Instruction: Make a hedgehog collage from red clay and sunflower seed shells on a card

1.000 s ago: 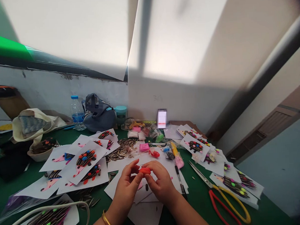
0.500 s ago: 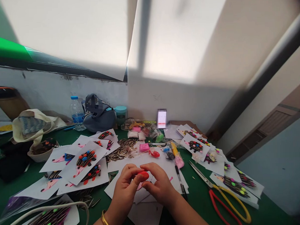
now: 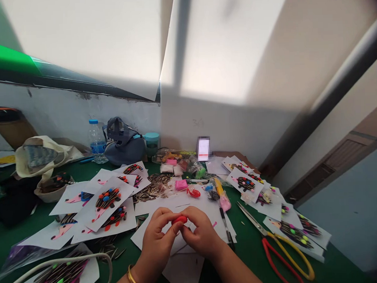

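Observation:
A small lump of red modelling clay (image 3: 179,220) is pinched between the fingertips of both hands, above white paper on the green table. My left hand (image 3: 159,233) is closed on its left side, thumb below and fingers over it. Closed on its right side is my right hand (image 3: 199,232). Under the hands lies a white sheet of paper (image 3: 156,205), partly hidden by them. A wrapped red clay piece (image 3: 193,192) and a pink clay block (image 3: 181,184) rest just beyond. Sunflower seeds (image 3: 151,188) are heaped behind my left hand.
Scissors (image 3: 262,229) with red and yellow handles lie open at right, near a black pen (image 3: 226,225). Finished seed-and-clay hedgehog cards (image 3: 107,202) overlap at left, more cards (image 3: 245,183) at right. A water bottle (image 3: 97,144) and blue bag (image 3: 124,143) stand behind.
My right hand's fingers have closed in on the red clay, and both hands' fingertips now meet around it. Other things look unmoved.

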Motion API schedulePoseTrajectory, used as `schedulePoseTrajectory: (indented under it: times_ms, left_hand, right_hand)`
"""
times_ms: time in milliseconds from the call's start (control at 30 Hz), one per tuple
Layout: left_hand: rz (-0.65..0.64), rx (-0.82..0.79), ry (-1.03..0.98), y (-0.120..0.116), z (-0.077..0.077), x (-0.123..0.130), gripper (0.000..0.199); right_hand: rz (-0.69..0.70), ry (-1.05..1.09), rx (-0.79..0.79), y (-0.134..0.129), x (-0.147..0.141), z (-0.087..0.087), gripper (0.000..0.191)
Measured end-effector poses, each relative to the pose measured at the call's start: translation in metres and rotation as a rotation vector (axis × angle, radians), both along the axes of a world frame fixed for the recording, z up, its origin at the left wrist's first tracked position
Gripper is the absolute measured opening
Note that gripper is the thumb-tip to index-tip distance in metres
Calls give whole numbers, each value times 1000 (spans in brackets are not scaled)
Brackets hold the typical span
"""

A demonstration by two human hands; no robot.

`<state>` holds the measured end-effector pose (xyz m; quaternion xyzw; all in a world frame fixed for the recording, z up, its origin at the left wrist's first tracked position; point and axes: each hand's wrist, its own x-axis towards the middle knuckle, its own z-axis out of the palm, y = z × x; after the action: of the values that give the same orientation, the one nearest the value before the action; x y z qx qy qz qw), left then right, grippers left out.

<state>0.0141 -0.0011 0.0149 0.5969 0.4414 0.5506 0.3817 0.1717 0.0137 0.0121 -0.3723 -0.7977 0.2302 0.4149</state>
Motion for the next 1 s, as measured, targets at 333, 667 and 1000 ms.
schedulePoseTrajectory:
  times_ms: [333, 667, 1000]
  left_hand:
    - [-67, -59, -33, 2, -6, 0, 19]
    - [-1, 42, 126, 2, -6, -2, 15]
    - [-51, -40, -62, 6, -10, -4, 20]
  right_hand:
    - [54, -23, -13, 5, 2, -5, 29]
    - [-37, -74, 0, 2, -2, -7, 12]
    - [32, -62, -16, 2, 1, 0, 23]
